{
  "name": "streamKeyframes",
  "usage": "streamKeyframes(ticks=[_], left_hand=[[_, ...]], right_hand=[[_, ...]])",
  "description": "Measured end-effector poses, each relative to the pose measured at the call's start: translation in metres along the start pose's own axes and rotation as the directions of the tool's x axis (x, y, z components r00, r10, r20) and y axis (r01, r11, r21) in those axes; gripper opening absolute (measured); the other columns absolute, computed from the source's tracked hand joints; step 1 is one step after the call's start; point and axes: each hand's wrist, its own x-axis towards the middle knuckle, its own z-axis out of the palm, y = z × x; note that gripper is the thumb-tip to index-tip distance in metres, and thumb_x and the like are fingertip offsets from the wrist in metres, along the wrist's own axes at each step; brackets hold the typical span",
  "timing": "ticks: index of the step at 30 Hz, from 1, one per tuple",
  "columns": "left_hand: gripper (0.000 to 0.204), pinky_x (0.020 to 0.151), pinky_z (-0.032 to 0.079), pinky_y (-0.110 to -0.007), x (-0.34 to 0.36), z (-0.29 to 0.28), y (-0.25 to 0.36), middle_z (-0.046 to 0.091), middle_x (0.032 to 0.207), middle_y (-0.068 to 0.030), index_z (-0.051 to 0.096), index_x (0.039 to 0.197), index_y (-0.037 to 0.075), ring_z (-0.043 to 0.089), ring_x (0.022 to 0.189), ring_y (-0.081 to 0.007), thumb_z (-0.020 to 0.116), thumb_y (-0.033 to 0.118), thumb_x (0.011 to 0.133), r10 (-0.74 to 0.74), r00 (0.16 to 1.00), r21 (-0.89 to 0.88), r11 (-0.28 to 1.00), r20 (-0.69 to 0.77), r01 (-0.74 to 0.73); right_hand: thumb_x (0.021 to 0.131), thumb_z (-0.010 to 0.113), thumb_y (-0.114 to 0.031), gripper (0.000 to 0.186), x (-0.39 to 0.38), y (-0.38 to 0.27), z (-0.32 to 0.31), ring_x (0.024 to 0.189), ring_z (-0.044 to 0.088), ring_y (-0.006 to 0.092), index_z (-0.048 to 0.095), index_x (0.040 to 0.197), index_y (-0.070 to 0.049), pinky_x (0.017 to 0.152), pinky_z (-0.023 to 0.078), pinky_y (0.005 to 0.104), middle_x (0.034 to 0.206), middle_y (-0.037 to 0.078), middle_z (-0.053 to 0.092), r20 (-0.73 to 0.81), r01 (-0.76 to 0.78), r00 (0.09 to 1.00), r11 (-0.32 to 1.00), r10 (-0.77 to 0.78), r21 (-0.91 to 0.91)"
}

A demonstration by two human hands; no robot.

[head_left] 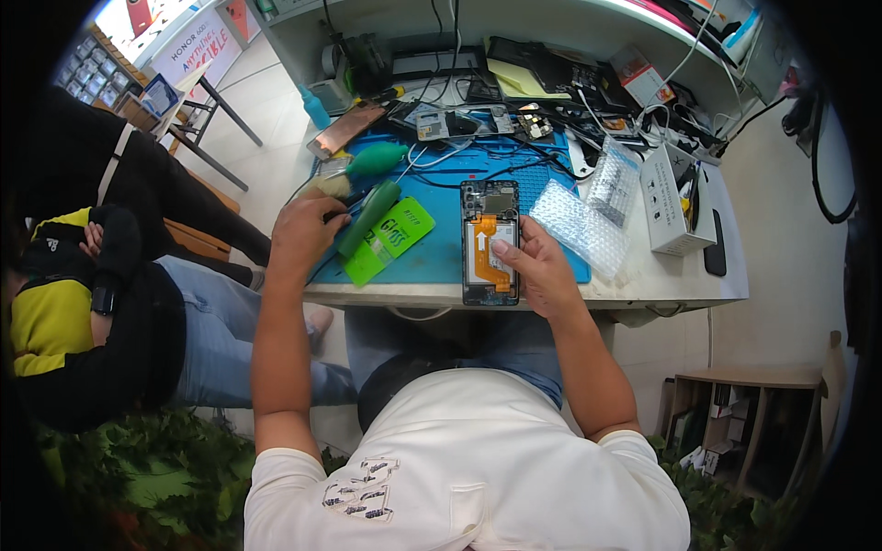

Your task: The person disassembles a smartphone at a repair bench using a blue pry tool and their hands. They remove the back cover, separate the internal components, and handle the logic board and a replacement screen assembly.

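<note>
My right hand [549, 273] grips an opened smartphone [476, 292] by its right side, with the thumb lying over its inner face. The phone's back is off, baring a wide orange flex cable [482, 241] over the battery. At the left edge of the blue work mat [432, 266], my left hand [306, 230] is closed, fingertips bent together; whatever they pinch is too small to make out. Just right of those fingers lies a green handle-shaped tool [369, 219] on a bright green flat packet [401, 231]. Behind the hand are a bristle brush [331, 184] and a green blower bulb [377, 159].
Phone parts [464, 122], cables and tools crowd the back of the bench. To the right are bubble wrap [579, 225], a white box [671, 207] and a dark phone [715, 243]. A seated person [138, 321] is close on my left; another stands behind them.
</note>
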Motion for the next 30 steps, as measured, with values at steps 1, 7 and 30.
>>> streamKeyframes(ticks=[1, 7, 30], left_hand=[[0.018, 0.081, 0.057, -0.042, 0.001, 0.0, 0.0, 0.075, 0.098, -0.0117, 0.083, 0.1, 0.008, 0.074, 0.088, -0.0311, 0.084, 0.017, 0.085, -0.015, 1.0, -0.013, 1.0, 0.003, 0.015], [0.017, 0.087, 0.055, -0.047, 0.005, 0.002, -0.001, 0.072, 0.099, -0.0151, 0.078, 0.099, 0.006, 0.071, 0.097, -0.0363, 0.078, 0.022, 0.092, -0.005, 0.996, 0.119, 0.993, 0.092, -0.006], [0.021, 0.071, 0.046, -0.026, -0.011, 0.026, 0.11, 0.062, 0.092, -0.0041, 0.066, 0.122, 0.003, 0.057, 0.078, -0.0125, 0.062, 0.02, 0.111, 0.248, 0.954, -0.692, 0.719, 0.169, -0.065]], right_hand=[[0.105, 0.069, -0.01, 0.042, 0.0, -0.002, 0.0, 0.109, 0.072, 0.0147, 0.053, 0.141, 0.002, 0.098, 0.059, 0.0327, 0.123, 0.012, 0.073, 0.008, -0.001, 1.0, 1.0, 0.001, -0.001], [0.103, 0.071, -0.011, 0.043, 0.007, -0.001, -0.015, 0.109, 0.072, 0.0147, 0.054, 0.141, 0.002, 0.099, 0.059, 0.0331, 0.125, 0.012, 0.073, 0.037, 0.01, 0.999, 1.0, -0.01, -0.007], [0.103, 0.068, -0.008, 0.04, 0.01, -0.008, -0.032, 0.108, 0.074, 0.0166, 0.054, 0.139, 0.002, 0.096, 0.062, 0.0354, 0.125, 0.012, 0.072, 0.121, -0.109, 0.988, 0.987, 0.095, 0.117]])
